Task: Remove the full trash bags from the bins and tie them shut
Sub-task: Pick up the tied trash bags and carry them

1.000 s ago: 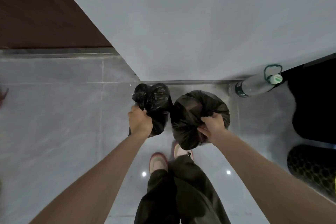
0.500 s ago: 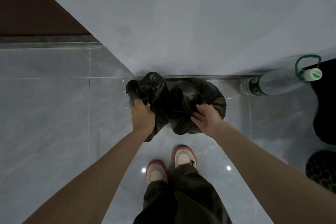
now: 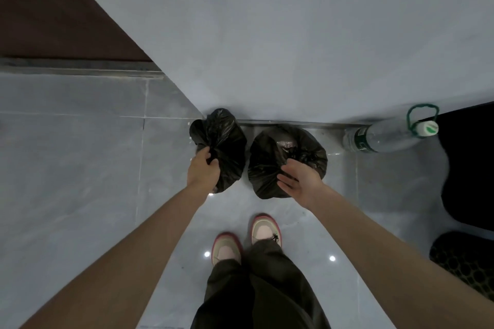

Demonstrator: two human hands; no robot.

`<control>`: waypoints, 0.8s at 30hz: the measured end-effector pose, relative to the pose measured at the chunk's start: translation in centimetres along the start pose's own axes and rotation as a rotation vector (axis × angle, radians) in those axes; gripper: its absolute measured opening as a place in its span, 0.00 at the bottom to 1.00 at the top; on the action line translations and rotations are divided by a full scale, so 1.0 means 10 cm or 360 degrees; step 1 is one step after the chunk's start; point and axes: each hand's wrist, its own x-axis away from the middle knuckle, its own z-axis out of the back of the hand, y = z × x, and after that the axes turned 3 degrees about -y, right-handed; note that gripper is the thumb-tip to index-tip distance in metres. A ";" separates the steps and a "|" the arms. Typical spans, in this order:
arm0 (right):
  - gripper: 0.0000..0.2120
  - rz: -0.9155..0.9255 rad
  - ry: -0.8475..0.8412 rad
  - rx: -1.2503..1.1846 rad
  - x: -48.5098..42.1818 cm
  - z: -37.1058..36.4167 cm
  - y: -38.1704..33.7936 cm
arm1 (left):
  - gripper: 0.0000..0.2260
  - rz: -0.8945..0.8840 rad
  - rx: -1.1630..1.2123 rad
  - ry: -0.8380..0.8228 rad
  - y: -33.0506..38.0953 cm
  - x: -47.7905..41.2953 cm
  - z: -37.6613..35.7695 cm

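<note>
Both black bags now rest on the floor (image 3: 80,168) against the wall (image 3: 294,35). Your right hand (image 3: 299,181) has let go of the right bag (image 3: 283,152) and hovers over it, fingers spread loose. Your left hand (image 3: 204,169), arm outstretched, still grips the left bag (image 3: 224,139) by its gathered neck. Both look tied; only that release seems left.
</note>
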 end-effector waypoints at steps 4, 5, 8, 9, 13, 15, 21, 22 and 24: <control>0.17 0.0016 -0.0090 0.0093 0.42 -0.06 -0.12 | 0.19 -0.0061 0.0039 -0.0043 0.17 0.36 0.15; 0.17 0.0018 -0.0106 0.0120 0.55 -0.07 -0.14 | 0.19 -0.0094 0.0035 -0.0048 0.22 0.48 0.19; 0.15 0.0046 -0.0147 0.0202 0.96 -0.11 -0.22 | 0.18 -0.0184 0.0052 -0.0066 0.41 0.83 0.30; 0.15 0.0060 -0.0162 0.0240 1.11 -0.11 -0.26 | 0.18 -0.0209 0.0063 -0.0077 0.48 0.97 0.35; 0.14 0.0179 -0.0224 0.0390 1.76 -0.08 -0.36 | 0.17 -0.0308 0.0102 -0.0114 0.78 1.55 0.54; 0.14 0.0221 -0.0265 0.0414 2.10 -0.06 -0.39 | 0.17 -0.0341 0.0118 -0.0114 0.91 1.85 0.64; 0.11 0.0312 -0.0347 0.0355 3.03 0.00 -0.34 | 0.17 -0.0441 0.0189 -0.0113 1.14 2.67 0.90; 0.11 0.0334 -0.0354 0.0349 3.16 0.03 -0.32 | 0.17 -0.0450 0.0196 -0.0129 1.15 2.79 0.93; 0.10 0.0375 -0.0351 0.0332 3.39 0.07 -0.25 | 0.17 -0.0476 0.0193 -0.0152 1.14 3.01 1.01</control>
